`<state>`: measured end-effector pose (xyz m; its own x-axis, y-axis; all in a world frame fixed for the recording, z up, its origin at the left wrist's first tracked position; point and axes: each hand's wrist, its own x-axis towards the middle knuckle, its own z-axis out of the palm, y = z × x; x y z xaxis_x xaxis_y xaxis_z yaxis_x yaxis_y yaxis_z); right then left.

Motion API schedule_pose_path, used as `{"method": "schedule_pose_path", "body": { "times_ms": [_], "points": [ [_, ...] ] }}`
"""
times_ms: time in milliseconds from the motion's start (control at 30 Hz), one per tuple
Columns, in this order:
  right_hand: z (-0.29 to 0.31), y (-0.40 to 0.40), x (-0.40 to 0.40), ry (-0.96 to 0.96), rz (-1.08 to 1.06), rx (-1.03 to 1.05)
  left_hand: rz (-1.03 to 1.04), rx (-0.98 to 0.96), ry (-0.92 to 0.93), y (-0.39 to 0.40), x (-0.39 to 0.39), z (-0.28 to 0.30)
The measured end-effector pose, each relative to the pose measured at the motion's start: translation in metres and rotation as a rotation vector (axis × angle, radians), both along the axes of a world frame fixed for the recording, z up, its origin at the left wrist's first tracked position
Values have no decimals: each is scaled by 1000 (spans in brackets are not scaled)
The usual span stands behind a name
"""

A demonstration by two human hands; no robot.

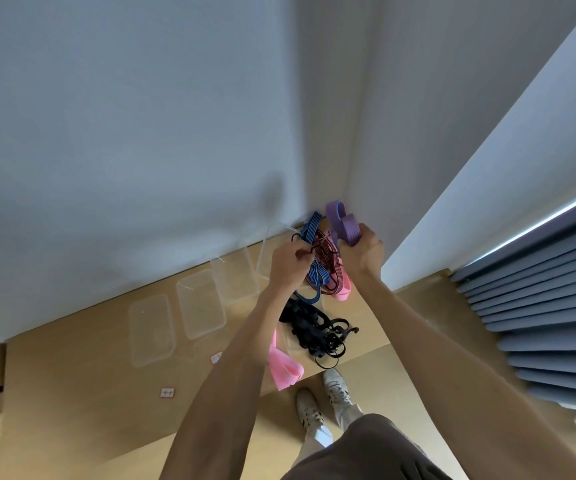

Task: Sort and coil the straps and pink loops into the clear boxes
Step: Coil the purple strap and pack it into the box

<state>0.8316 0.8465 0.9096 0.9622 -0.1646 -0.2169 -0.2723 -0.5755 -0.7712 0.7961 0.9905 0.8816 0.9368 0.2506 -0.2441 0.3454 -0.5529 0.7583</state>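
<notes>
— So which step is the person on?

— Sorting, by the look of it, and not yet coiling. Both hands are raised above the wooden table [72, 393] with a tangle between them. The left hand [288, 263] is curled round a hooked end of the blue striped strap [314, 275], which loops up past the knuckles and hangs down below the fist. The right hand [362, 254] grips a folded purple strap [343, 223] that stands up out of the fist.

— And what hangs between the hands?

— A dark red striped strap [328, 261] and a pink loop [342, 291], caught up with the blue one. Whether either hand holds those too cannot be told.

— Where does the rest lie?

— A heap of black straps [314, 330] lies on the table just under the forearms, and a second pink loop [283, 367] lies at the table's near edge, partly behind the left forearm. The clear boxes [200, 303] stand in a row to the left, along the wall, apparently with nothing in them yet.

— What does the next move call for?

— Most likely pulling the purple strap free of the bundle without dragging the hooks along. After that it needs winding tight enough to fit one box. The hooks are the likely snag, since they catch on the elastic.
</notes>
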Motion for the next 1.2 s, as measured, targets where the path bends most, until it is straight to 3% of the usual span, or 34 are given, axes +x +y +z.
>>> {"method": "schedule_pose_path", "body": {
  "times_ms": [100, 300, 433, 567, 700, 867, 933, 1000, 1100, 1200],
  "points": [
    [4, -2, 1, -11, 5, 68, 8, 18, 32, 0, 1, 1],
    [24, 2, 5, 101, 33, 293, 61, -237, 4, -13, 5, 15],
    [39, -1, 11, 182, 126, 282, 52, -458, 0, -10, 5, 30],
    [52, 4, 8, 214, 176, 242, 205, -673, -10, -6, 1, 50],
    [58, 17, -17, 170, 209, 265, 267, -698, -39, 6, -8, 72],
    [55, 32, -37, 111, 286, 220, 523, -828, -157, 29, -36, 83],
    [52, 42, -42, 141, 396, 191, 562, -800, -235, 38, -51, 80],
    [55, 53, -51, 146, 452, 250, 563, -655, -266, 46, -69, 78],
    [63, 67, -64, 85, 492, 389, 559, -440, -256, 62, -96, 82],
    [73, 80, -71, 41, 541, 414, 574, -342, -242, 81, -118, 92]
  ]
}}
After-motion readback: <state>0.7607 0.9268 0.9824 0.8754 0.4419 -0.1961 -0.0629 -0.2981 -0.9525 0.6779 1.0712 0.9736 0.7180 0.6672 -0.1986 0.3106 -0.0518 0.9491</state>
